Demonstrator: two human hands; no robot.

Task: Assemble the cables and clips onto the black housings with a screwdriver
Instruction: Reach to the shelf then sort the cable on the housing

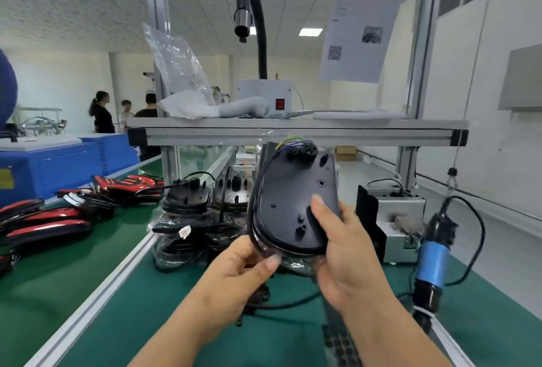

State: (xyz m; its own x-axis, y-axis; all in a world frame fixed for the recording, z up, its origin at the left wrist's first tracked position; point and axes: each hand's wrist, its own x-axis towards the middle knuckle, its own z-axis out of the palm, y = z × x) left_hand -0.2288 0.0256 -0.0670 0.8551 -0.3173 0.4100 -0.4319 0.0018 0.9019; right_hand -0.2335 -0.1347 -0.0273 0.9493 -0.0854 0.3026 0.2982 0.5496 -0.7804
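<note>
Both hands hold one black housing [289,199] upright in front of me, its inner side facing me. My right hand [343,249] grips its lower right edge, thumb pressed on the face. My left hand [234,275] pinches the lower left rim, where a black cable [254,190] runs up the housing's left side to coloured wires [290,140] at the top. A blue and black electric screwdriver [432,261] hangs on its cord at the right, untouched.
More black housings with cables [187,199] are stacked on the green mat behind. Red and black parts [47,223] lie on the conveyor at left. A grey metal fixture [393,220] stands at right. A shelf frame [293,132] crosses overhead. People stand far left.
</note>
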